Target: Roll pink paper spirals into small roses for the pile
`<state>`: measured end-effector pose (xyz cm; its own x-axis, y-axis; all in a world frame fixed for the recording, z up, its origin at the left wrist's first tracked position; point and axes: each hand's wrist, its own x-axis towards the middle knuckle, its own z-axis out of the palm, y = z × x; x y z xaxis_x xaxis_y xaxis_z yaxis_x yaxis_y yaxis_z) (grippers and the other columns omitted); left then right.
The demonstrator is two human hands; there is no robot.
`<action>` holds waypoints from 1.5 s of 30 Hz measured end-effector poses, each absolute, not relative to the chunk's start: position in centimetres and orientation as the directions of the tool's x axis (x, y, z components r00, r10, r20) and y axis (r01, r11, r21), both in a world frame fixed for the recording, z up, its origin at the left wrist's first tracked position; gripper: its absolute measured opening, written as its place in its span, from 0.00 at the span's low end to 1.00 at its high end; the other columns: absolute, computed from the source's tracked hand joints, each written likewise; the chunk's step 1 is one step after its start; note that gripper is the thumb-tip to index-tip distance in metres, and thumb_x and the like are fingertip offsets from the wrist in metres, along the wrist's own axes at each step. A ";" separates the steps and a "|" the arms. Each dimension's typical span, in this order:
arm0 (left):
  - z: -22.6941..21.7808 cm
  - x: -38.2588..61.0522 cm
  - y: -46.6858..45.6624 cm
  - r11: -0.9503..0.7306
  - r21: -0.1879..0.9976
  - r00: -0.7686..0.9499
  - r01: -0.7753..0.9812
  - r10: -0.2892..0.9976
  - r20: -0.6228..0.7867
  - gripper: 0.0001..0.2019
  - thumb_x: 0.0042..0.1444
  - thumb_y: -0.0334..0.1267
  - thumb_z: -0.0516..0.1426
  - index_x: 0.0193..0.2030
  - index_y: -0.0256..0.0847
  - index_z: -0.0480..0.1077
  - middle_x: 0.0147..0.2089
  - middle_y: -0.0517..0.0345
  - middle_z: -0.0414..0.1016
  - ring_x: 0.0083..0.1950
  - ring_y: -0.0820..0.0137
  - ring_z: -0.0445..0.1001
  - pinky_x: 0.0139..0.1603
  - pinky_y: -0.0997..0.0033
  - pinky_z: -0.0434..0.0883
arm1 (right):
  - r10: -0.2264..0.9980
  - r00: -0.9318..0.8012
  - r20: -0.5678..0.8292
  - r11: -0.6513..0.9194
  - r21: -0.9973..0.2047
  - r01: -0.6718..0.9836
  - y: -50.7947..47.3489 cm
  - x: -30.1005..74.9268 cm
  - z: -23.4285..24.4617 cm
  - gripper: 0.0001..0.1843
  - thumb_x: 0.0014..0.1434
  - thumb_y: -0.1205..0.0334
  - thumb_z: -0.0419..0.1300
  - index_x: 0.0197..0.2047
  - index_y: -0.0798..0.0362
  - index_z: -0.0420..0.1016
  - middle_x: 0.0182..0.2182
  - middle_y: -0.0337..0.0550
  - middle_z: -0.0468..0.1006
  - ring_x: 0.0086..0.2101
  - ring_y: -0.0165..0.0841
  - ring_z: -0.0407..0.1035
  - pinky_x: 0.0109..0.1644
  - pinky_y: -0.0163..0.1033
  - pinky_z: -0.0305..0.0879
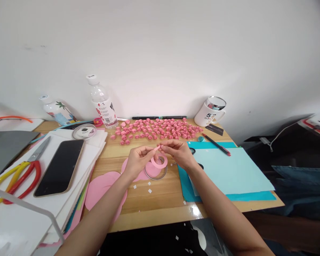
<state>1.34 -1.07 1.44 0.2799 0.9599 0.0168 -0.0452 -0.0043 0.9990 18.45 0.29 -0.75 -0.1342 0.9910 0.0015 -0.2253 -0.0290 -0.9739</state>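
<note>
My left hand (138,160) and my right hand (178,152) meet over the middle of the wooden table (162,199). Both pinch the end of a pink paper spiral strip (160,160), whose loose coil hangs below my fingers. Under it lies a clear tape ring (156,174) on a pink paper piece (142,174). Behind my hands, several small rolled pink paper roses (157,128) are spread across the table.
Left: a phone (60,165) on stacked white sheets, red and yellow scissors (18,176), a tape roll (84,131), two bottles (102,103). Right: light blue paper (229,170) on teal sheets, a red pen (216,144), a white mug (210,113). Pink paper cutouts (102,188) sit near the front edge.
</note>
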 end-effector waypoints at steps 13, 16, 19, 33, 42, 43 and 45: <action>1.2 1.3 -1.0 0.024 0.998 0.301 -0.054 0.954 -0.006 0.09 0.50 0.40 0.59 0.33 0.36 0.75 0.24 0.58 0.74 0.27 0.72 0.71 0.34 0.71 0.69 | 0.994 -0.108 -0.008 -0.035 -0.967 -0.254 0.0 17.9 -0.5 0.11 0.39 0.59 0.70 0.27 0.51 0.76 0.25 0.38 0.78 0.27 0.30 0.71 0.33 0.36 0.68; 1.1 1.3 -1.0 0.025 0.998 0.283 -0.060 0.959 -0.007 0.09 0.50 0.40 0.59 0.34 0.36 0.75 0.24 0.57 0.74 0.28 0.72 0.71 0.34 0.71 0.69 | 0.993 -0.118 -0.009 -0.035 -0.975 -0.221 0.1 18.2 -0.4 0.12 0.42 0.57 0.69 0.32 0.50 0.78 0.29 0.40 0.79 0.31 0.32 0.72 0.38 0.39 0.68; 1.0 1.3 -0.9 0.032 0.996 0.279 -0.079 0.960 -0.009 0.10 0.51 0.40 0.59 0.36 0.36 0.75 0.25 0.57 0.75 0.29 0.71 0.72 0.35 0.71 0.69 | 0.988 -0.152 -0.010 -0.043 -0.975 -0.216 0.2 18.4 -0.5 0.14 0.43 0.56 0.68 0.36 0.50 0.79 0.30 0.41 0.79 0.32 0.33 0.72 0.40 0.40 0.68; 1.1 1.4 -1.0 0.032 0.997 0.280 -0.076 0.960 -0.010 0.07 0.50 0.37 0.60 0.34 0.37 0.75 0.26 0.58 0.77 0.30 0.71 0.74 0.35 0.72 0.69 | 0.997 -0.073 -0.008 -0.029 -0.958 -0.286 0.3 18.5 -0.6 0.10 0.39 0.62 0.71 0.27 0.50 0.77 0.24 0.36 0.76 0.27 0.28 0.69 0.33 0.34 0.66; 1.1 1.3 -0.9 0.016 0.998 0.254 -0.059 0.967 0.000 0.08 0.51 0.38 0.59 0.35 0.36 0.75 0.25 0.58 0.76 0.30 0.71 0.74 0.36 0.72 0.69 | 0.991 -0.134 0.009 -0.026 -0.967 -0.254 0.4 18.6 -0.6 0.11 0.45 0.58 0.67 0.34 0.51 0.79 0.28 0.39 0.78 0.29 0.29 0.71 0.38 0.38 0.67; 1.1 1.3 -0.9 0.018 0.999 0.260 -0.051 0.966 -0.004 0.08 0.51 0.38 0.59 0.35 0.36 0.75 0.26 0.57 0.77 0.30 0.71 0.74 0.36 0.72 0.69 | 0.991 -0.131 0.009 -0.026 -0.964 -0.264 0.4 18.6 -0.6 0.10 0.44 0.59 0.68 0.33 0.51 0.78 0.27 0.39 0.78 0.29 0.29 0.71 0.37 0.37 0.67; 0.9 1.3 -0.9 0.025 0.998 0.268 -0.051 0.963 -0.011 0.08 0.50 0.37 0.59 0.36 0.37 0.75 0.29 0.56 0.78 0.31 0.70 0.75 0.36 0.72 0.70 | 0.991 -0.137 0.012 -0.027 -0.960 -0.279 0.4 18.5 -0.7 0.10 0.42 0.60 0.69 0.31 0.51 0.77 0.26 0.37 0.78 0.27 0.28 0.71 0.34 0.36 0.67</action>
<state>1.32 -0.88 0.89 0.2680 0.9634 -0.0106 -0.0508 0.0251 0.9984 18.51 0.37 -0.67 -0.1367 0.9905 0.0119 -0.2793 -0.0270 -0.9598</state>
